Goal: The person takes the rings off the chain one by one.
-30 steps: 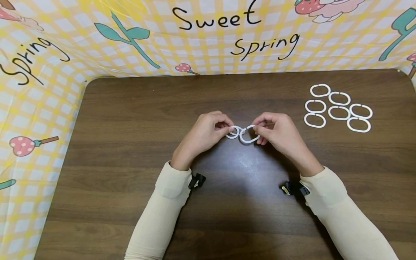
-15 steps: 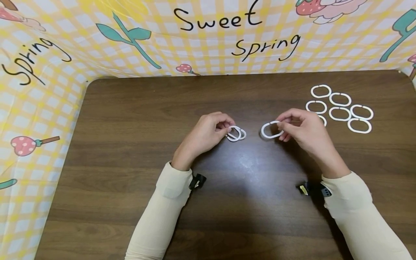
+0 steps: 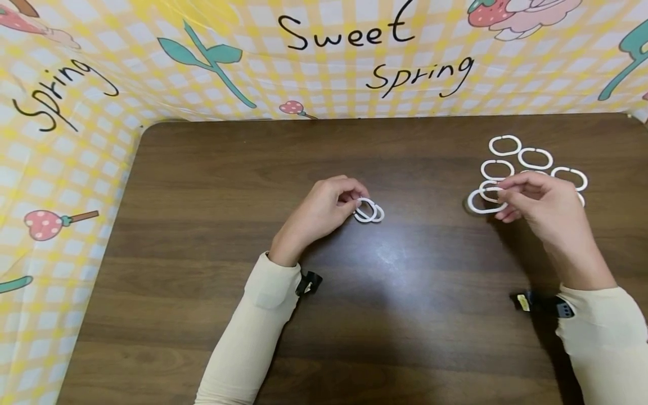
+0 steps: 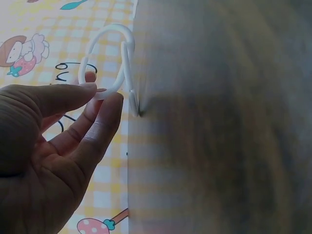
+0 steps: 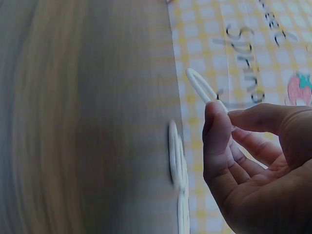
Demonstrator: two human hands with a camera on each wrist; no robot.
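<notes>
Between thumb and fingers, my left hand (image 3: 324, 214) pinches a white oval ring (image 4: 109, 28) that has a narrow gap. A second white ring (image 3: 381, 215) hangs linked through it, as the left wrist view shows. Off to the right, my right hand (image 3: 549, 214) pinches another single white ring (image 3: 473, 205) by one end. That ring is held above the table, in front of a white ring lying flat. In the right wrist view the pinched ring (image 5: 200, 84) points up and away from the fingertips.
Several white rings (image 3: 535, 158) lie flat at the right back of the brown wooden table (image 3: 202, 225), some partly hidden behind my right hand. A yellow checked cloth (image 3: 324, 84) with printed drawings and words rises along the back and left edges.
My right hand has carried its ring away from the linked pair, rightward to the flat rings. The left hand has stayed in place, and the linked ring now hangs free.
</notes>
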